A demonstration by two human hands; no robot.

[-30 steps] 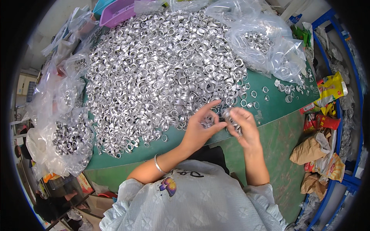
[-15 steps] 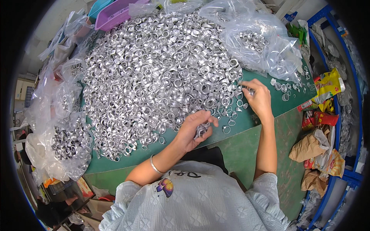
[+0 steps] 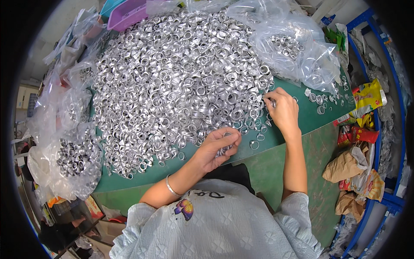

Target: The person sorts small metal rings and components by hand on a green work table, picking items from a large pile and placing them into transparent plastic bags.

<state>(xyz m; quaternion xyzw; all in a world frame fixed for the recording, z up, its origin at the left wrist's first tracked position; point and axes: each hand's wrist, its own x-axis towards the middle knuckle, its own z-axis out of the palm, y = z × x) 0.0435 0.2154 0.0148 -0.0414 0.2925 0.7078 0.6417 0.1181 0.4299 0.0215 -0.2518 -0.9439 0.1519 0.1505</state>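
- Silver metal rings (image 3: 181, 82), heaped in a broad pile over the green tabletop (image 3: 297, 129); small, thin-walled, bright and shiny, lying at every angle, many overlapping.
- Compared with a second ago: hands no longer together at the pile's near edge; right hand (image 3: 282, 113) now reached out to the pile's right edge, left hand (image 3: 217, 149) kept low near the body.
- Half a second ago much the same spread, so only a slight further settling of the reach.
- Judged from this: one batch gathered into the left hand, another ring being fetched by the right.
- Right hand's fingers (image 3: 271, 101) pinched on a ring at the heap's edge.
- Left hand's fingers (image 3: 228, 138) curled around a small cluster of rings (image 3: 224, 149), just off the pile's near edge, above the tabletop.
- Loose rings scattered on the bare tabletop between the two hands and to the right.
- Thin bangle (image 3: 171, 187) on the left wrist.
- Clear plastic bags of rings at upper right (image 3: 297, 47) and at left (image 3: 71, 157).
- Purple tray (image 3: 129, 15) beyond the pile; colourful packets (image 3: 366, 97) and brown paper bags (image 3: 345, 166) at right, beside a blue rack (image 3: 379, 142).
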